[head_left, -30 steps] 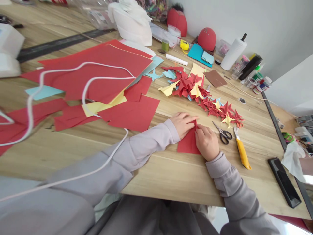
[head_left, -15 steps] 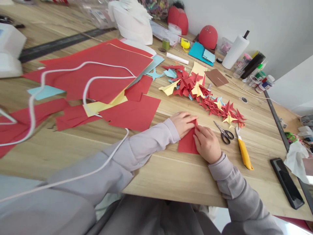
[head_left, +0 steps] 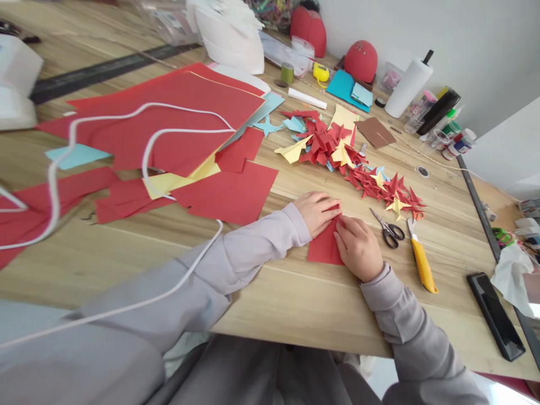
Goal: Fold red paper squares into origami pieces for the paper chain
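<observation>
A piece of red paper (head_left: 324,247) lies folded on the table in front of me, its top end narrowed under my fingers. Across its upper left part rests my left hand (head_left: 317,214), fingers stretched out flat and pressing it down. My right hand (head_left: 359,247) has its fingers bent and drawn together on the paper's right edge, near the tips of the left fingers. Both hands cover much of the sheet, so the fold itself is partly hidden. Black-handled scissors (head_left: 390,232) and a yellow utility knife (head_left: 423,264) lie right of my right hand.
Folded red, yellow and blue paper pieces (head_left: 327,143) are heaped beyond my hands. Large red sheets (head_left: 169,121) and cut red paper (head_left: 236,191) lie left, with a white cord (head_left: 147,105) across them. A black phone (head_left: 495,315) sits near the right edge.
The view has shifted very slightly. Both hands stay on the red paper in almost the same place, with only a tiny shift of the fingers at its top.
</observation>
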### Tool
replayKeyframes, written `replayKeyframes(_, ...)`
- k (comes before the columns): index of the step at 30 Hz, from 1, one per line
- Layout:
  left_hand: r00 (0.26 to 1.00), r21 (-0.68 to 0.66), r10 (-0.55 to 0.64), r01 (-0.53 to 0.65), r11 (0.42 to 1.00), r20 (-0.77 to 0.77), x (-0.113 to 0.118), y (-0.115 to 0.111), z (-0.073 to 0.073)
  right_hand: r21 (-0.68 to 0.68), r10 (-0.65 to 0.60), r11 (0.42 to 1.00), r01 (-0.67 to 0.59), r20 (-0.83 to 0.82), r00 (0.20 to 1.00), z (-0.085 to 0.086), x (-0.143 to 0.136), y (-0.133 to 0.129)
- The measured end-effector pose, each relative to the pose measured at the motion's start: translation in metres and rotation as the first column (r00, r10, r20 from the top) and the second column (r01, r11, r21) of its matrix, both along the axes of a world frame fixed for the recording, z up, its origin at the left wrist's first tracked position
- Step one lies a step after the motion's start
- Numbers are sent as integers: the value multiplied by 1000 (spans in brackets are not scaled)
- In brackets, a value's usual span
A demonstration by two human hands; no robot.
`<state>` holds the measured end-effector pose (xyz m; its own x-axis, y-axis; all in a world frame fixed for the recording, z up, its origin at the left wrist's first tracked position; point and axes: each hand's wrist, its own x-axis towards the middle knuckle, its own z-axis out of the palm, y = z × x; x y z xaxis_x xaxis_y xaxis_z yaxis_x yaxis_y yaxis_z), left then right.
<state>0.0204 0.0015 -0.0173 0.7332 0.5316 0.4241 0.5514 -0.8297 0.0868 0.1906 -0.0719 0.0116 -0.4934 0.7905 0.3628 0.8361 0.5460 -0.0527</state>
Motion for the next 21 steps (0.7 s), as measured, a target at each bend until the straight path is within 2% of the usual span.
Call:
replayKeyframes(8, 1000, 11, -4, 5, 1000, -6, -1, 0, -1, 18, 8, 1000, -8, 37, 999, -3, 2, 0)
replayKeyframes(21, 999, 29, 52, -52, 998, -5, 1, -2, 0, -3, -3, 1000, 3, 60, 998, -2, 1, -1)
